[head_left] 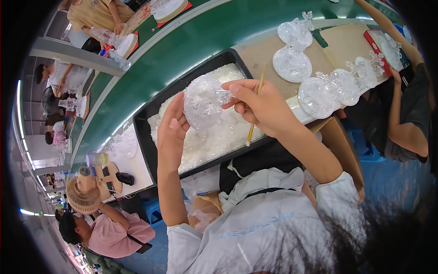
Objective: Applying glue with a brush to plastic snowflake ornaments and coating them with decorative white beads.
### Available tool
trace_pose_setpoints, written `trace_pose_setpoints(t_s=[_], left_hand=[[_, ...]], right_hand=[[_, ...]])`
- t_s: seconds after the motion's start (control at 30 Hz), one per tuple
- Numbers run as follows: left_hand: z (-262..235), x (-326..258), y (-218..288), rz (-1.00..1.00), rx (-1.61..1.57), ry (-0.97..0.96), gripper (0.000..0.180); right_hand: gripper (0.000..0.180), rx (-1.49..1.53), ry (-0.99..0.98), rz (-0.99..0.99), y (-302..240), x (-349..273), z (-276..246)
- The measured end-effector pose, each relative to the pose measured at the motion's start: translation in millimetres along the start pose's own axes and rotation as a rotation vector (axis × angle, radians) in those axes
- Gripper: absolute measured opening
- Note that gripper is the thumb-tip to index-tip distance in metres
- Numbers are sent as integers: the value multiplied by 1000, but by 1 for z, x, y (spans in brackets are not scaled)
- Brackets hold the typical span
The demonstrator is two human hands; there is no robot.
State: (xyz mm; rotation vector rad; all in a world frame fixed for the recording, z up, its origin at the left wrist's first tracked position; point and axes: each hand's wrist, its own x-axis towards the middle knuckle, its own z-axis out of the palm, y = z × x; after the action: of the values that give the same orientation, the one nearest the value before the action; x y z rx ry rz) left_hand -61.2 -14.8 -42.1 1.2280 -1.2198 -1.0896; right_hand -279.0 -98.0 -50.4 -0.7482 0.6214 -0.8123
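Evidently for balance, my right hand (268, 106), slim yellow stick (251, 131) tucked inside, pinches the clear disc (199, 107) by its stub (223, 96); my half-curled left hand (172, 130) holds its opposite edge, the black tray (143, 140) below both.

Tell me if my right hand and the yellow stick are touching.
Touching. The head view shows the yellow stick running through the right hand, its ends jutting out past the fingers.

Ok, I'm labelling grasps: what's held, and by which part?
The left hand holds the clear disc by its left edge; the right hand pinches its right-side projection and holds a yellow stick around its middle.
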Motion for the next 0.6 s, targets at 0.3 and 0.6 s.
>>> trace_pose_setpoints(t_s=[0.3,0.6], left_hand=[[35,-14,8,-166,571,-5,49],[42,-5,-15,-106,1030,-322,38]], right_hand=[[39,-40,-55,24,-16,6,-12],[52,-132,-106,143,-20,42,-13]])
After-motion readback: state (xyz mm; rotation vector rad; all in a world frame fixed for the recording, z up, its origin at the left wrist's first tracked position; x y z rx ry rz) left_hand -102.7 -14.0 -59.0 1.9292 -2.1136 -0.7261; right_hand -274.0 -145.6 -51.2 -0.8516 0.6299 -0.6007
